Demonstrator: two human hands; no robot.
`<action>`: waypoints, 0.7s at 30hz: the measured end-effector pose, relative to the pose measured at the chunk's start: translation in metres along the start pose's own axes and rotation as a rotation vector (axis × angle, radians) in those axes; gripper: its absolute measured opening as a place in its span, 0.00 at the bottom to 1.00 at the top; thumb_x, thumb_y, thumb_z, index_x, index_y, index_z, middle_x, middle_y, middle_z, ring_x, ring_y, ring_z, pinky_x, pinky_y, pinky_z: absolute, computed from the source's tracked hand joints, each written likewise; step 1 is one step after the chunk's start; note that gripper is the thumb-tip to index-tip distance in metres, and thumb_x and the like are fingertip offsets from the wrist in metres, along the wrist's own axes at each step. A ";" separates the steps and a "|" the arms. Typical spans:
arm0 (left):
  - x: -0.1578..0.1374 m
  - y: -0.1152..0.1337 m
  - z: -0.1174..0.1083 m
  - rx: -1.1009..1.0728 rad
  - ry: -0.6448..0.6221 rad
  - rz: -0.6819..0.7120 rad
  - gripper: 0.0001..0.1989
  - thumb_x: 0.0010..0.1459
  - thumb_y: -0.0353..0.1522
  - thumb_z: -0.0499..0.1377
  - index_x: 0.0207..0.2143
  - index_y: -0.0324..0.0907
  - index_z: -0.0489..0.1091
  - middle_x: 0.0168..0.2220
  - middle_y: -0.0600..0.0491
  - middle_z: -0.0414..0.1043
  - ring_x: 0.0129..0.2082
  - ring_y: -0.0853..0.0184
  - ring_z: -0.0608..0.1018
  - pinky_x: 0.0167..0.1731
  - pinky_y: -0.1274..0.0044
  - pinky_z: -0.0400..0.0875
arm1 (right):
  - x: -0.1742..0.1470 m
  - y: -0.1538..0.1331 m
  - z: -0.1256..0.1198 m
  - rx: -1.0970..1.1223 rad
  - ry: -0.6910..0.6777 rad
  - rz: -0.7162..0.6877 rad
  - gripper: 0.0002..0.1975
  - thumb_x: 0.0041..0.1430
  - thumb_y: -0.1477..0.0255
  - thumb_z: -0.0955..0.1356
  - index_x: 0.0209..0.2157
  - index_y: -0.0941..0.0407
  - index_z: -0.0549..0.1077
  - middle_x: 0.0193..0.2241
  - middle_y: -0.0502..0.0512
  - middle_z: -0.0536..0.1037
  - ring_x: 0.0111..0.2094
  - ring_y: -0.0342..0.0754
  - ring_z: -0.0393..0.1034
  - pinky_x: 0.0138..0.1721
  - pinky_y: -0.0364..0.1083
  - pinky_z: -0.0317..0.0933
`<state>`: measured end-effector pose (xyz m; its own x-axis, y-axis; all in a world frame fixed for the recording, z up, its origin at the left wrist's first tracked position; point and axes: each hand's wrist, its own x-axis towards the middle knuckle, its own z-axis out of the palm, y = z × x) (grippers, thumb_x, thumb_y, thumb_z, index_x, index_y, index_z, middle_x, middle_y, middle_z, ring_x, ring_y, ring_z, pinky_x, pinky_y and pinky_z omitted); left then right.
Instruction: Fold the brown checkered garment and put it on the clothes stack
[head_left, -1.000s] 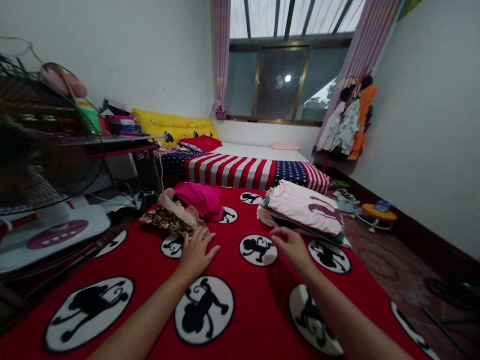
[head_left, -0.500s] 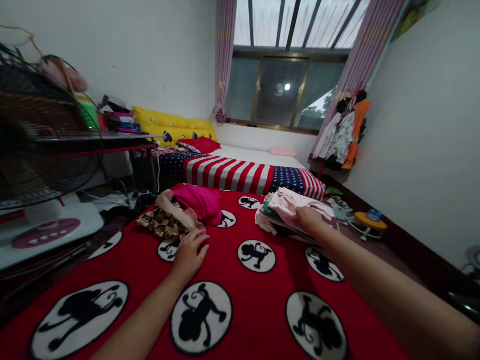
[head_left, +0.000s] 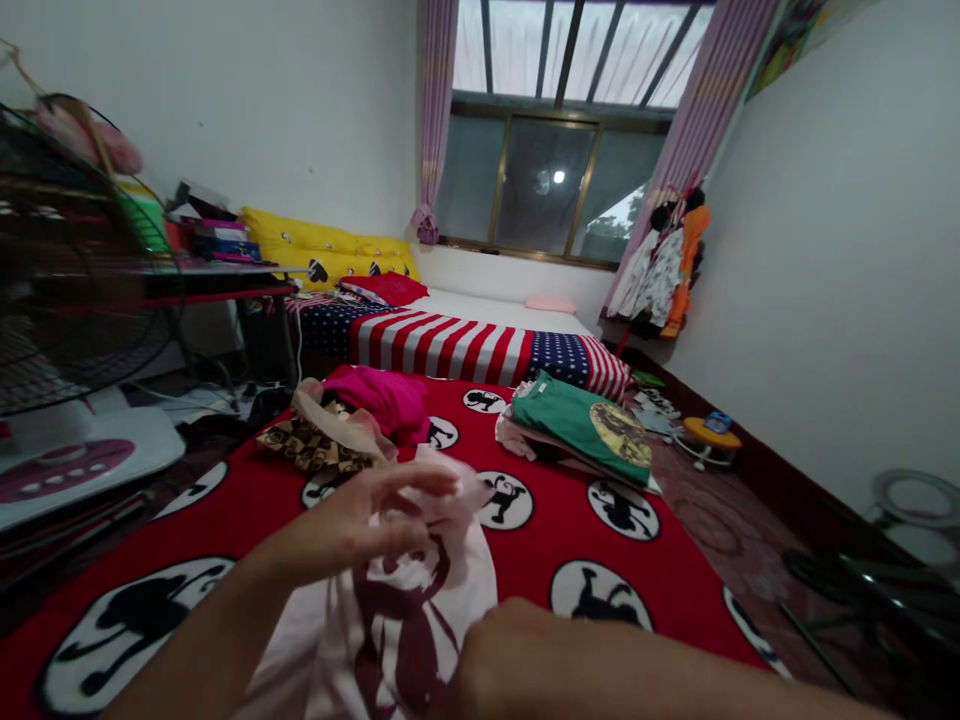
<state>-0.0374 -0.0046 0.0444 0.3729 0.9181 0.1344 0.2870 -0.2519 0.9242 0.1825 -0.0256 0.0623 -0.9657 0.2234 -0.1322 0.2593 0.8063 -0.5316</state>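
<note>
Here, one pale pink shirt point(head_left: 405, 610) with maroon print, between and below the hands. Left hand point(head_left: 349, 525): thumb and fingers parted over the cloth; whether gripping, cannot tell. Right hand point(head_left: 514, 650): curled beside the shirt, blurred, its hold unclear. Beyond the right hand: green shirt point(head_left: 566, 415), topping a stack. Beyond the left: magenta garment point(head_left: 394, 400), brown patterned cloth point(head_left: 304, 445). Beneath both: red blanket point(head_left: 559, 525).
</note>
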 end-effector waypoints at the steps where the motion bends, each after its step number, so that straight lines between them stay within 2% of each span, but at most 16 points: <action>1: -0.002 0.003 0.006 0.025 -0.143 -0.029 0.25 0.50 0.42 0.62 0.51 0.46 0.70 0.49 0.50 0.72 0.43 0.59 0.75 0.40 0.74 0.69 | 0.002 0.012 -0.010 0.046 0.048 -0.006 0.06 0.51 0.77 0.68 0.23 0.53 0.75 0.16 0.43 0.71 0.17 0.37 0.59 0.20 0.38 0.48; 2: -0.003 0.002 0.013 0.068 -0.247 -0.061 0.24 0.49 0.42 0.63 0.49 0.46 0.71 0.46 0.51 0.73 0.40 0.60 0.75 0.38 0.75 0.69 | 0.005 0.029 -0.021 0.087 0.131 0.024 0.06 0.54 0.75 0.67 0.26 0.54 0.75 0.19 0.44 0.72 0.18 0.38 0.61 0.21 0.37 0.50; 4: 0.000 -0.012 0.026 0.192 -0.338 -0.121 0.18 0.46 0.41 0.64 0.41 0.45 0.74 0.37 0.54 0.73 0.35 0.63 0.73 0.33 0.78 0.65 | 0.009 0.077 -0.046 0.143 0.324 0.211 0.07 0.56 0.71 0.66 0.31 0.56 0.75 0.22 0.46 0.75 0.21 0.40 0.67 0.23 0.38 0.55; 6: 0.007 -0.035 0.036 0.299 -0.326 -0.165 0.14 0.43 0.39 0.64 0.33 0.42 0.73 0.30 0.57 0.70 0.30 0.66 0.70 0.29 0.79 0.61 | 0.006 0.135 -0.067 -0.038 0.719 0.546 0.09 0.58 0.70 0.64 0.34 0.58 0.75 0.29 0.51 0.78 0.27 0.43 0.71 0.29 0.39 0.60; 7: 0.012 -0.047 0.040 0.332 -0.300 -0.177 0.12 0.42 0.37 0.64 0.31 0.41 0.72 0.27 0.59 0.67 0.29 0.67 0.68 0.28 0.80 0.59 | 0.002 0.163 -0.075 -0.188 0.825 0.740 0.08 0.57 0.70 0.66 0.35 0.58 0.75 0.33 0.53 0.78 0.34 0.45 0.72 0.35 0.40 0.61; 9: 0.020 -0.069 0.045 0.359 -0.226 -0.200 0.10 0.41 0.35 0.64 0.26 0.40 0.70 0.23 0.60 0.62 0.26 0.70 0.65 0.25 0.80 0.55 | -0.013 0.211 -0.086 -0.273 0.911 0.904 0.13 0.56 0.74 0.66 0.43 0.63 0.74 0.44 0.64 0.76 0.45 0.52 0.70 0.44 0.45 0.61; 11: 0.027 -0.083 0.049 0.365 -0.111 -0.226 0.12 0.39 0.35 0.65 0.23 0.39 0.66 0.21 0.61 0.57 0.24 0.71 0.61 0.23 0.79 0.50 | -0.029 0.243 -0.090 -0.304 0.931 1.003 0.17 0.56 0.75 0.65 0.48 0.64 0.72 0.49 0.69 0.72 0.49 0.55 0.68 0.47 0.48 0.60; 13: 0.030 -0.091 0.053 0.375 -0.014 -0.241 0.16 0.37 0.36 0.67 0.20 0.39 0.63 0.20 0.62 0.52 0.23 0.73 0.58 0.22 0.78 0.45 | -0.040 0.261 -0.091 -0.316 0.923 1.068 0.16 0.56 0.74 0.66 0.47 0.62 0.73 0.49 0.69 0.72 0.48 0.56 0.69 0.45 0.49 0.60; 16: 0.031 -0.097 0.057 0.356 0.033 -0.239 0.18 0.35 0.38 0.68 0.19 0.39 0.62 0.19 0.62 0.50 0.22 0.73 0.56 0.22 0.77 0.43 | -0.041 0.270 -0.090 -0.311 0.896 1.144 0.09 0.54 0.74 0.67 0.37 0.59 0.76 0.41 0.65 0.76 0.43 0.56 0.72 0.40 0.48 0.61; 19: 0.030 -0.100 0.058 0.294 0.027 -0.222 0.17 0.37 0.38 0.68 0.20 0.39 0.62 0.19 0.62 0.51 0.22 0.73 0.56 0.21 0.77 0.43 | -0.034 0.258 -0.096 -0.279 0.857 1.157 0.02 0.49 0.76 0.69 0.27 0.58 0.76 0.30 0.59 0.78 0.35 0.52 0.73 0.34 0.45 0.60; 21: 0.030 -0.101 0.058 0.228 0.007 -0.210 0.14 0.40 0.37 0.66 0.21 0.39 0.64 0.20 0.61 0.52 0.22 0.73 0.57 0.21 0.78 0.44 | -0.033 0.235 -0.104 -0.255 0.818 1.105 0.01 0.46 0.76 0.70 0.23 0.57 0.74 0.25 0.55 0.77 0.31 0.49 0.72 0.31 0.43 0.59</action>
<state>-0.0041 0.0309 -0.0656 0.2784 0.9593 -0.0474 0.5476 -0.1179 0.8284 0.2764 0.2133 0.0284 -0.0048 0.9820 0.1890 0.9529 0.0618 -0.2970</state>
